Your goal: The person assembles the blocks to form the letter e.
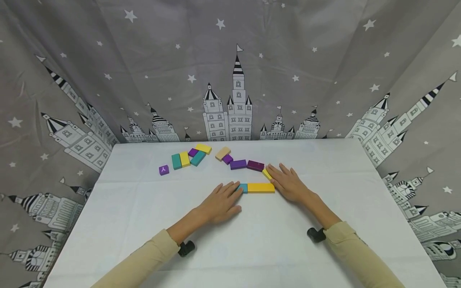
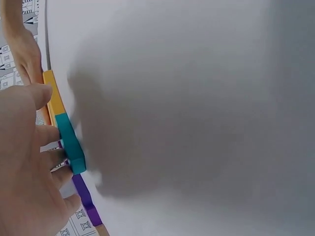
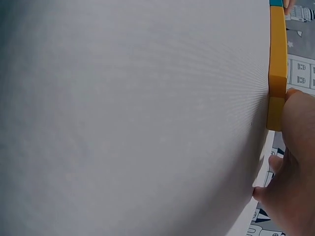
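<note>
My left hand (image 1: 220,203) lies flat with fingers extended, fingertips over a teal block (image 1: 244,188). End to end with that block is a long orange-yellow block (image 1: 261,188). Close to its right end is my right hand (image 1: 288,184), its fingers stretched out and its fingertips at a small yellow block (image 1: 266,174), partly hidden beneath them. In the left wrist view, the left fingers spread alongside the teal block (image 2: 71,142). The right wrist view shows the thumb side of the right hand (image 3: 298,147) beside the orange-yellow block (image 3: 278,49).
Beyond the hands, a dark purple block (image 1: 255,165), a purple block (image 1: 238,164), a small purple block (image 1: 227,159) and a tan block (image 1: 223,153) form a bent row. Farther left lie several teal, yellow and purple blocks, plus a purple cube (image 1: 163,170). A castle-print curtain (image 1: 288,60) surrounds the white table (image 1: 144,216).
</note>
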A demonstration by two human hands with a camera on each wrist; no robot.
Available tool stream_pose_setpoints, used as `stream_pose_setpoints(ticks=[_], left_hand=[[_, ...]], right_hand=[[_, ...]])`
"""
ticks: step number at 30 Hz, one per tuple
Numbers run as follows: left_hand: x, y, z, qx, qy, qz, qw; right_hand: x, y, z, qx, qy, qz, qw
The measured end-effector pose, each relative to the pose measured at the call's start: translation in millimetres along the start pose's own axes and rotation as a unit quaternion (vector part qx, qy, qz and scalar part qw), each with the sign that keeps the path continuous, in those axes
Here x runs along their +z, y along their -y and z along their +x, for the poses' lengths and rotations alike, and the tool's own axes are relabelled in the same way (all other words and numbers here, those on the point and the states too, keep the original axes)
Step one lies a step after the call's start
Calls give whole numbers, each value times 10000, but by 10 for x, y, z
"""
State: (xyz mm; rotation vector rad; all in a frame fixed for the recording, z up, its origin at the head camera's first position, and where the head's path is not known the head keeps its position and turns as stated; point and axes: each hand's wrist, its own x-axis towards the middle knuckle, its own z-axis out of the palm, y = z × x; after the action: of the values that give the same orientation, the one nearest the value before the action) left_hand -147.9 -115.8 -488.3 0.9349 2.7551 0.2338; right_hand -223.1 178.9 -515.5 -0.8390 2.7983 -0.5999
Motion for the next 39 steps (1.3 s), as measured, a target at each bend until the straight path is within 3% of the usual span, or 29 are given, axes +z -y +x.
stream_pose_setpoints(ticks=[10,15,18,23,26,28,32,39], left_hand=[[-65,-8,40,-33,-99,-207,9997],[-102,68,109,-323,-458,-633,9964],[-157,195,187,-801,-849,-1316,9844],[-215,552,368,-1450,-1764,-2376,9441],[-218,755,478,-1678,-2222,-2685,9221],[-209,860,544,-1870,-2346,-2773,9128],[-182,998,648,-2215,-2292,-2813,9051],[-163,1101,795,-2280,-2253,-2584,9113]], right_hand=[[12,10,8,56,65,-15,10000],[25,-10,5,20,97,-45,9999],[18,-16,2,-10,68,-51,10000],[20,-12,10,-82,40,-88,9999],[29,-19,10,-114,68,-192,9997],[32,-24,6,-133,81,-252,9996],[29,-18,3,-172,62,-273,9995],[-7,21,2,-163,70,-331,9993]])
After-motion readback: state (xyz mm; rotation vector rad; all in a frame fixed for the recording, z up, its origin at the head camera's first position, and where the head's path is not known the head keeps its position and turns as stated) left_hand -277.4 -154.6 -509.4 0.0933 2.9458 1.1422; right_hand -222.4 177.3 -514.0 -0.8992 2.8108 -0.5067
